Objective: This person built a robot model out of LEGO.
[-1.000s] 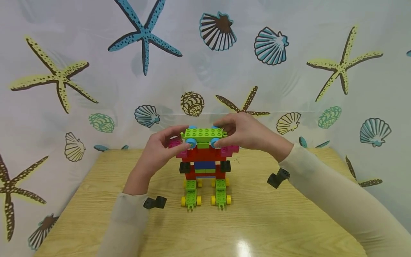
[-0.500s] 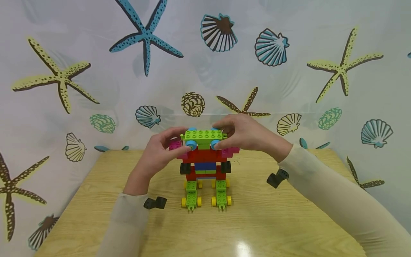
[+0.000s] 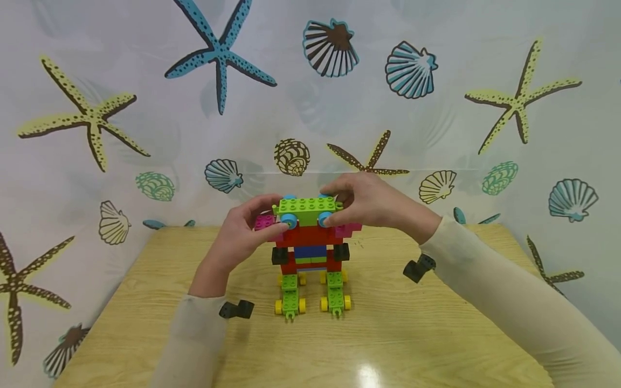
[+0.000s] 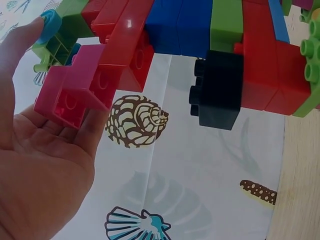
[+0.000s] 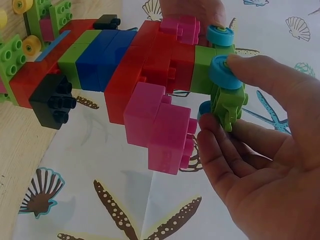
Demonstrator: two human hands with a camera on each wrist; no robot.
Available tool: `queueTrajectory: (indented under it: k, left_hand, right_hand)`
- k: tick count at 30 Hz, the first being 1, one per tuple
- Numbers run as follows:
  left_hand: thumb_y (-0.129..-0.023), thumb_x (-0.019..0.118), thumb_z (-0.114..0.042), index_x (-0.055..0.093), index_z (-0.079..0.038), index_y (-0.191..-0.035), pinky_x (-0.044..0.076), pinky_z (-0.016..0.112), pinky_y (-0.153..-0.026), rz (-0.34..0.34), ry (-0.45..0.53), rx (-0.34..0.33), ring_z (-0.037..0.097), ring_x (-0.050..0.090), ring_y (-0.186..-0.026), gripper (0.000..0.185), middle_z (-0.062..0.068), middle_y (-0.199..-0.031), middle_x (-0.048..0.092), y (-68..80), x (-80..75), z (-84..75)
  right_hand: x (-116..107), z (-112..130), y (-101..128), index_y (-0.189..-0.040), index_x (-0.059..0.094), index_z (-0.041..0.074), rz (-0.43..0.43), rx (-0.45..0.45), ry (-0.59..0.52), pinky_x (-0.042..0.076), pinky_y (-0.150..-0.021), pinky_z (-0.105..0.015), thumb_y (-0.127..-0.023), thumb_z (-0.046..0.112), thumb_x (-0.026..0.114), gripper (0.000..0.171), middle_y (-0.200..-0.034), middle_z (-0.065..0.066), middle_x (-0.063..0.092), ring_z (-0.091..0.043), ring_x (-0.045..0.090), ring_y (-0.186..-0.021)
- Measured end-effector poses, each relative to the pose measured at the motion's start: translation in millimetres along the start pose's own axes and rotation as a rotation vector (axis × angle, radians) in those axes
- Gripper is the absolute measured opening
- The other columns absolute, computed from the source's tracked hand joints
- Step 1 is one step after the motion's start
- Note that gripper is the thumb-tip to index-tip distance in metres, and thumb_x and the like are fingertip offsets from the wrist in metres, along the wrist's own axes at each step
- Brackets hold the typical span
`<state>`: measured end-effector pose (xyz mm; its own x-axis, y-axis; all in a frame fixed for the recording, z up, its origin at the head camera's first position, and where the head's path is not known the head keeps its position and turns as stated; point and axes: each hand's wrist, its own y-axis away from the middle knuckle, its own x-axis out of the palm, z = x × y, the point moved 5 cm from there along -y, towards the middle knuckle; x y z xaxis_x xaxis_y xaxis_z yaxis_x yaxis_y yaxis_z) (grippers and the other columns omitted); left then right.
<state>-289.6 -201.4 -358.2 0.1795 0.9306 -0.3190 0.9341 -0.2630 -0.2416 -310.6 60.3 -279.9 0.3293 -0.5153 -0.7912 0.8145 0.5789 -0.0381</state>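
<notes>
A robot-like figure of toy building bricks stands upright, with a red brick body [image 3: 310,235] and pink brick arms [image 5: 170,135]. At its top lies a lime-green wheeled brick base [image 3: 308,205] with light-blue wheels [image 5: 225,72]. My left hand [image 3: 237,229] holds the base's left end, thumb on the front wheel and fingers behind; in the left wrist view its fingers pass behind a pink brick [image 4: 80,80]. At the right end, my right hand [image 3: 371,199] pinches the base between thumb on a wheel and fingers at the back. Some fingertips are hidden.
Green wheeled brick feet [image 3: 290,296] with yellow wheels rest on the wooden table [image 3: 412,323]. Black bricks [image 4: 220,90] jut from the figure's sides. A cloth [image 3: 310,108] printed with starfish and shells hangs behind the table.
Both hands keep their hold on the wheeled base. The left hand and the base have dipped very slightly; the rest of the figure looks the same.
</notes>
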Motion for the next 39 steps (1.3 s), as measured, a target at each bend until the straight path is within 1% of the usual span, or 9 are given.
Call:
queueTrajectory:
  k: [3, 8, 12, 14, 17, 20, 22, 31, 39]
  left_hand:
    - [-0.104, 0.08, -0.012, 0.06, -0.008, -0.156, 0.066, 0.022, -0.096, -0.004, 0.006, -0.004, 0.02, 0.07, -0.123, 0.056, 0.019, -0.148, 0.066, 0.9, -0.8, 0.1]
    - [-0.103, 0.082, -0.018, 0.06, -0.012, -0.158, 0.064, 0.021, -0.097, -0.007, -0.014, -0.04, 0.029, 0.068, -0.128, 0.06, 0.017, -0.148, 0.067, 4.2, -2.6, 4.7]
    - [-0.103, 0.083, -0.018, 0.058, -0.012, -0.159, 0.063, 0.019, -0.099, -0.013, -0.026, -0.062, 0.035, 0.064, -0.136, 0.062, 0.017, -0.153, 0.064, 9.7, -6.4, 11.3]
    - [-0.103, 0.083, -0.018, 0.059, -0.011, -0.158, 0.062, 0.018, -0.099, -0.016, -0.035, -0.079, 0.037, 0.064, -0.138, 0.06, 0.017, -0.154, 0.064, 11.8, -8.6, 16.0]
    - [-0.103, 0.082, -0.02, 0.06, -0.01, -0.155, 0.062, 0.018, -0.099, -0.012, -0.052, -0.103, 0.038, 0.065, -0.139, 0.057, 0.018, -0.153, 0.066, 13.4, -9.9, 23.6]
    - [-0.104, 0.082, -0.02, 0.062, -0.008, -0.152, 0.062, 0.018, -0.099, -0.006, -0.066, -0.111, 0.039, 0.067, -0.139, 0.054, 0.018, -0.151, 0.068, 14.2, -9.6, 29.4]
    - [-0.104, 0.082, -0.02, 0.063, -0.007, -0.15, 0.062, 0.018, -0.1, -0.006, -0.071, -0.11, 0.039, 0.068, -0.139, 0.052, 0.018, -0.149, 0.07, 14.9, -9.2, 31.2]
    - [-0.103, 0.083, -0.017, 0.065, -0.006, -0.146, 0.063, 0.02, -0.099, 0.002, -0.058, -0.105, 0.034, 0.072, -0.129, 0.048, 0.02, -0.144, 0.072, 14.4, -7.7, 35.0]
    - [-0.103, 0.083, -0.017, 0.066, -0.006, -0.145, 0.064, 0.02, -0.098, 0.002, -0.051, -0.103, 0.031, 0.073, -0.124, 0.046, 0.019, -0.142, 0.073, 14.0, -5.1, 35.4]
  right_hand:
    - [0, -1, 2, -0.158, 0.065, 0.014, -0.006, -0.002, -0.019, 0.061, -0.113, -0.048, -0.094, 0.034, 0.092, 0.072, -0.149, -0.005, 0.071, -0.027, 0.07, -0.128]
    - [0, -11, 8, -0.162, 0.06, 0.015, -0.018, -0.018, -0.093, 0.059, -0.118, -0.051, -0.095, 0.032, 0.091, 0.075, -0.156, -0.006, 0.069, -0.029, 0.07, -0.135]
    - [3, -26, 10, -0.159, 0.062, 0.012, -0.01, 0.01, -0.128, 0.059, -0.118, -0.051, -0.095, 0.03, 0.091, 0.073, -0.147, -0.008, 0.073, -0.03, 0.07, -0.133]
    - [8, -35, 11, -0.156, 0.064, 0.009, -0.001, 0.034, -0.123, 0.061, -0.113, -0.049, -0.096, 0.031, 0.091, 0.069, -0.141, -0.01, 0.075, -0.029, 0.071, -0.127]
    - [17, -45, 11, -0.147, 0.07, 0.007, 0.004, 0.059, -0.116, 0.065, -0.098, -0.041, -0.096, 0.032, 0.091, 0.06, -0.129, -0.01, 0.078, -0.027, 0.071, -0.113]
    - [24, -50, 11, -0.135, 0.075, 0.007, -0.003, 0.064, -0.123, 0.062, -0.083, -0.034, -0.097, 0.03, 0.089, 0.047, -0.118, -0.01, 0.078, -0.025, 0.068, -0.1]
    - [28, -51, 11, -0.131, 0.076, 0.009, -0.008, 0.069, -0.127, 0.06, -0.078, -0.032, -0.097, 0.029, 0.088, 0.041, -0.113, -0.009, 0.078, -0.024, 0.067, -0.096]
    - [31, -51, 9, -0.12, 0.079, 0.011, -0.019, 0.067, -0.089, 0.057, -0.072, -0.031, -0.096, 0.029, 0.088, 0.032, -0.102, -0.007, 0.076, -0.022, 0.064, -0.087]
    - [32, -54, 11, -0.122, 0.077, 0.01, -0.026, 0.075, -0.091, 0.058, -0.073, -0.031, -0.097, 0.029, 0.087, 0.033, -0.106, -0.008, 0.076, -0.023, 0.064, -0.091]
